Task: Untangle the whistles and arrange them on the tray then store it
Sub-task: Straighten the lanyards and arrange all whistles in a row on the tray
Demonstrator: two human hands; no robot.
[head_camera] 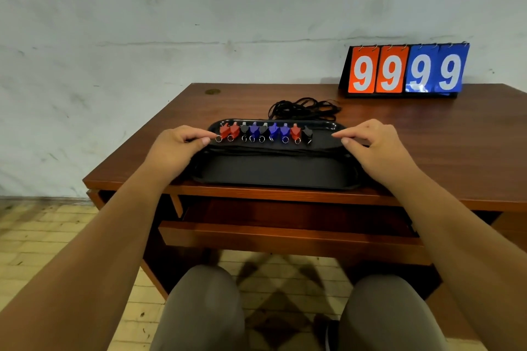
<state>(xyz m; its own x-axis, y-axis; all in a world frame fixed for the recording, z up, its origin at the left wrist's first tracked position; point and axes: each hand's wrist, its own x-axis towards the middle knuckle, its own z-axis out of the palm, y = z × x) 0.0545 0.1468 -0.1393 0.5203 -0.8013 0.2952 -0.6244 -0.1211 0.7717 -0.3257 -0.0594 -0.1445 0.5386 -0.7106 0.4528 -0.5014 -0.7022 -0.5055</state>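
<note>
- Pale, stained wall (pixel 199 8) fills the top half of the view; tiled floor (pixel 57 236) shows at lower L.
- Brown wooden desk (pixel 427 134) sits against the wall, straight ahead of you.
- Your knees (pixel 205 308), in grey trousers, are at the bottom, under the desk's front edge.
- Drawer (pixel 285 232) under the desktop is pulled out toward you.
- Long black tray (pixel 273 171) lies crosswise on the desk near the front edge, above the drawer.
- Flip scoreboard (pixel 405 70) stands at the desk's back R: two orange cards, two blue, all reading 9.
- Your L hand (pixel 176 148) is at the tray's L end, fingers curled in, thumb tip on the rim beside the first whistle's ring; it looks like a grip on the tray.
- Your R hand (pixel 373 148) mirrors it at the R end, fingers bent over the rim, gripping the tray.
- Pile of black cords (pixel 302 110) lies on the desk just behind the tray.
- Nine whistles (pixel 273 131) sit in one row along the tray's far side, btwn your hands. L to R: red, red, black, blue, black, blue, blue, red, black, w/ metal rings toward you.
</note>
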